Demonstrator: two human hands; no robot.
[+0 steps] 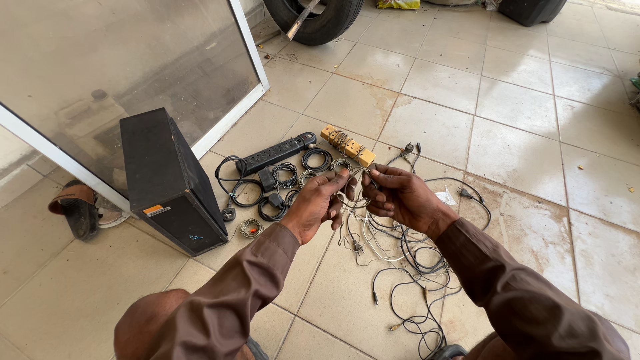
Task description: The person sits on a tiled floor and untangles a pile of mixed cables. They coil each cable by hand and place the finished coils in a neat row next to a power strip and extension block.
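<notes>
tiled floor, beige and stained, with a glass door panel at left and tyres at the far edge. i note the left hand and right hand both pinched closed on a thin pale wire, held just above the loose tangle of cables. coiled wires and a black power strip lie near a black box. risk, as i judge it: pulling could drag the tangle and knot it tighter, or scatter the coils.
</notes>
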